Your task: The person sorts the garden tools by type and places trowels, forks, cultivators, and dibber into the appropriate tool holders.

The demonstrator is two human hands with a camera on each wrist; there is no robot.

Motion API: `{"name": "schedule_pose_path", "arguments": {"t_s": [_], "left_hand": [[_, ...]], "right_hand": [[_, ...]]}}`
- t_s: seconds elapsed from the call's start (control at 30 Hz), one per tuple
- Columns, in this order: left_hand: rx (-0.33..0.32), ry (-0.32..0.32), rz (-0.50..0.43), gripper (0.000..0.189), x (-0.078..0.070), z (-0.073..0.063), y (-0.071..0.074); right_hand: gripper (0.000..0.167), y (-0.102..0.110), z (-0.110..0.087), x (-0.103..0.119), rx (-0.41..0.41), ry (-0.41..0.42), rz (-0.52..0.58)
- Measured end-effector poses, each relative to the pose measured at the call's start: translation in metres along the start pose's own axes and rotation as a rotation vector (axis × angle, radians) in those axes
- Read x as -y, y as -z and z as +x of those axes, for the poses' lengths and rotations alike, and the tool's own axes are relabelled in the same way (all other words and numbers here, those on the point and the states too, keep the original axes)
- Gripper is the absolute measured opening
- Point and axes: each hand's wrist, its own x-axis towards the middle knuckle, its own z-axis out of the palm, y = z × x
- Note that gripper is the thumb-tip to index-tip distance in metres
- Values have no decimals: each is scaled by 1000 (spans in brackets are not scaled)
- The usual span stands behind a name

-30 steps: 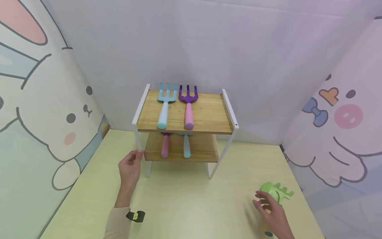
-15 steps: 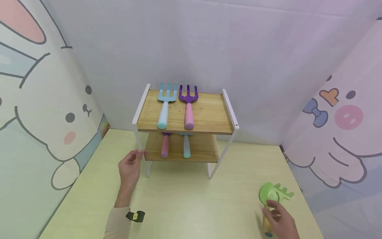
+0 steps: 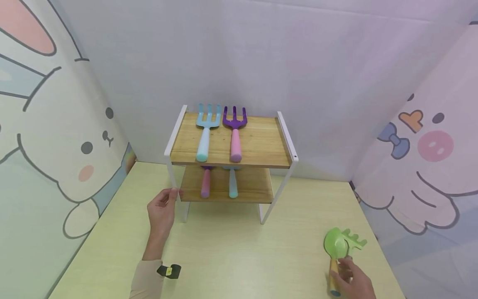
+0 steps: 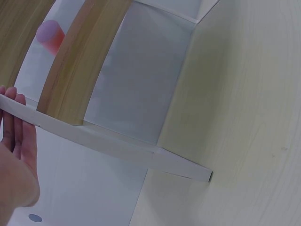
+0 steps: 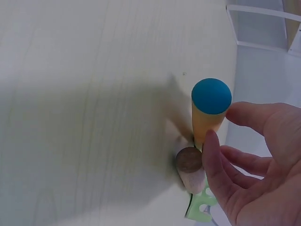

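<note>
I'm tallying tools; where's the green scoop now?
At the head view's lower right, the green scoop is just left of the green rake, its yellow handle at the right hand.

Pale yellow counter (image 3: 231, 257), faint wood grain, up to a grey-white back wall (image 3: 239, 62) w/ pinkish tint upper R. L wall (image 3: 30, 232): lg. cartoon bunny print (image 3: 63, 153); R wall (image 3: 455, 265): cartoon animal (image 3: 396, 182) w/ blue bow (image 3: 393, 140) & pink cheek (image 3: 435, 146). Light soft.

The head view looks forward and down over the table (image 3: 291, 249), fitting the whole shelf (image 3: 261, 143). The left wrist view, turned sideways, sits close at the shelf's left front leg (image 4: 99, 142); both share it. The right wrist view, near the table's right edge, closely faces the yellow handle (image 5: 205, 121), which the head view shares.
</note>
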Motion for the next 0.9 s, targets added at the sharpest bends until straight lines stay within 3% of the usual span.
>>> {"name": "schedule_pose_path", "arguments": {"t_s": [0.43, 0.77, 0.9], "left_hand": [[0, 7, 14, 23, 0, 0, 1], [-5, 4, 19, 23, 1, -1, 1], [-3, 4, 9, 23, 0, -1, 0]], "right_hand": [[57, 0, 4, 6, 51, 26, -79], [72, -2, 11, -2, 132, -61, -67], [70, 0, 12, -5, 166, -110, 6]]}}
